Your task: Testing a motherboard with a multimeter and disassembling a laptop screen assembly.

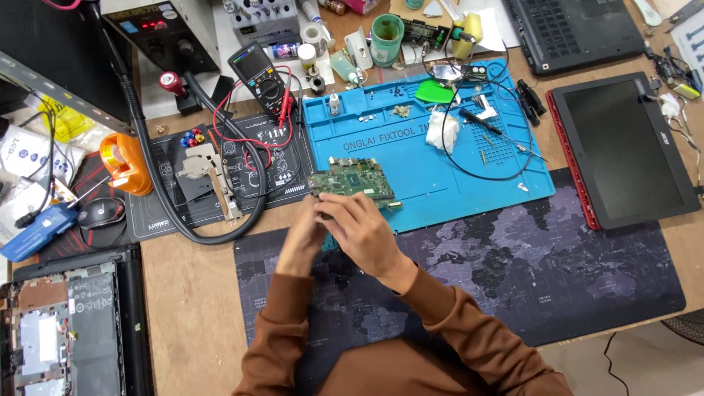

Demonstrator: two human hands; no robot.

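Green circuit board in both my hands

My left hand (302,238) and right hand (361,231) pinch the circuit board (350,183) by its near edge — held over the blue repair mat's (440,176) front-left corner, multimeter (262,77) well beyond.

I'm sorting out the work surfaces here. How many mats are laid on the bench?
3: a blue mat at centre under the circuit board, a black mat to its left, and a dark map-print mat nearest the person. Others may be hidden under clutter.

circuit board's (350,185) near edge behind hands
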